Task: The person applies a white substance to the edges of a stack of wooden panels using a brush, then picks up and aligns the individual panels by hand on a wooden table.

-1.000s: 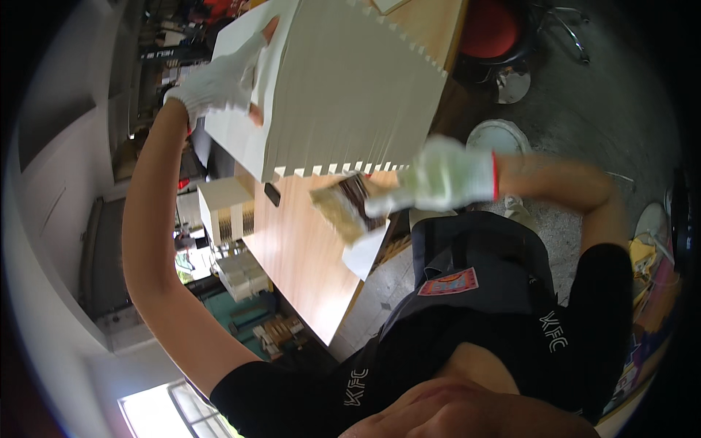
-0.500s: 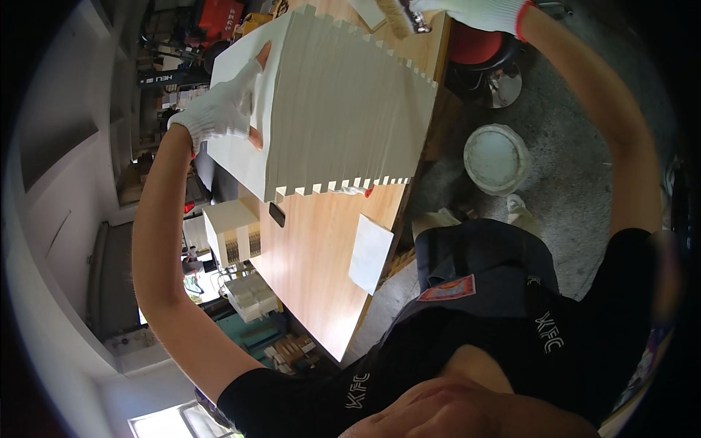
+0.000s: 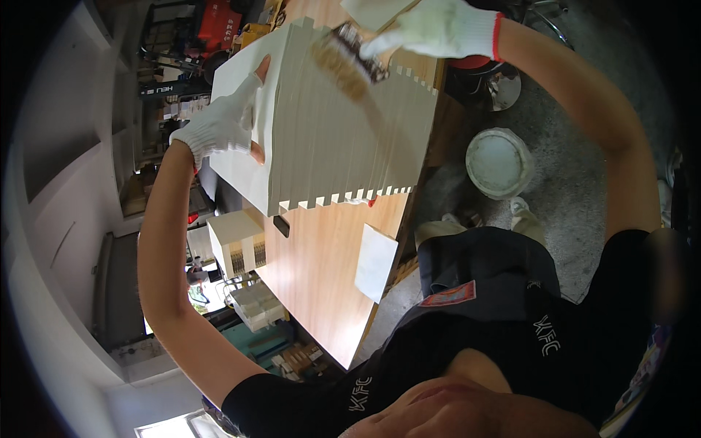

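A thick stack of white boards [image 3: 343,131] with notched finger-joint ends stands on a wooden workbench [image 3: 321,277]. My left hand [image 3: 223,124], in a white glove, presses flat on the stack's left face and steadies it. My right hand [image 3: 438,28], also gloved, grips a wide paintbrush [image 3: 347,62]. Its tan bristles rest on the top edges of the boards near the far end of the stack.
A single white panel [image 3: 376,261] lies on the bench near its right edge. A white bucket [image 3: 499,162] stands on the concrete floor to the right. A smaller stack of boards [image 3: 235,244] and a white box [image 3: 255,305] sit left of the bench, with cluttered shelves behind.
My right hand has carried the brush from the near notched end, up past the far end of the stack, and has now brought it down onto the top edges. The left hand stays put.
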A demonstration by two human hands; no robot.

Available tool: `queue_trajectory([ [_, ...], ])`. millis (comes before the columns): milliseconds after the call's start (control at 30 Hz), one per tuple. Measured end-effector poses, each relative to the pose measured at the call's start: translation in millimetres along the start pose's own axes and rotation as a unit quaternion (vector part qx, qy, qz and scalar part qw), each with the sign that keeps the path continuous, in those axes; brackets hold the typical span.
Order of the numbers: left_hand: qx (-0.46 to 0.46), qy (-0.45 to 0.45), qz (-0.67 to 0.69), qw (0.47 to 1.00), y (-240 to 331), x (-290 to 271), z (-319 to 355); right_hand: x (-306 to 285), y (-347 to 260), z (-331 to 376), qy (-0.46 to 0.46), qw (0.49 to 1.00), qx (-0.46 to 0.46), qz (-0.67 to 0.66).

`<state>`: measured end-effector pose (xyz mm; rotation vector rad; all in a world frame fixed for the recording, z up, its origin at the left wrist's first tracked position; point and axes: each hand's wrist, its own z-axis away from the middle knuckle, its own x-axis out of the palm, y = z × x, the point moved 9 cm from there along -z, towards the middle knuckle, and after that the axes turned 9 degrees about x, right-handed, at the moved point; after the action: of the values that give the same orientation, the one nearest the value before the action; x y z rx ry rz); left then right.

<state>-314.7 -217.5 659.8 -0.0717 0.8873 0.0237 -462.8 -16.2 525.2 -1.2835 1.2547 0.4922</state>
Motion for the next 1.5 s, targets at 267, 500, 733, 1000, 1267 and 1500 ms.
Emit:
queue_trajectory([
  [267, -0.029, -0.001, -0.012, 0.999, 1, 0, 3, -42, -36, 50, 0.219, 0.971, -0.073, 0.055],
  [500, -0.076, -0.025, -0.007, 0.997, 3, -1, 6, 26, -169, 48, 0.103, 0.943, -0.314, 0.046],
  [733, -0.012, 0.000, -0.017, 1.000, -5, 2, 4, 11, -36, -7, 0.028, 0.998, -0.045, -0.040],
  [1000, -0.025, 0.008, -0.019, 0.999, -2, 0, 3, -48, 7, 38, 0.194, 0.977, -0.027, 0.088],
  [1267, -0.051, -0.005, -0.029, 0.998, -5, 0, 4, 69, -109, 36, 0.009, 0.967, -0.229, 0.108],
  [1500, -0.003, 0.014, 0.015, 1.000, 4, -1, 1, 52, 21, 13, 0.021, 0.975, -0.064, 0.210],
])
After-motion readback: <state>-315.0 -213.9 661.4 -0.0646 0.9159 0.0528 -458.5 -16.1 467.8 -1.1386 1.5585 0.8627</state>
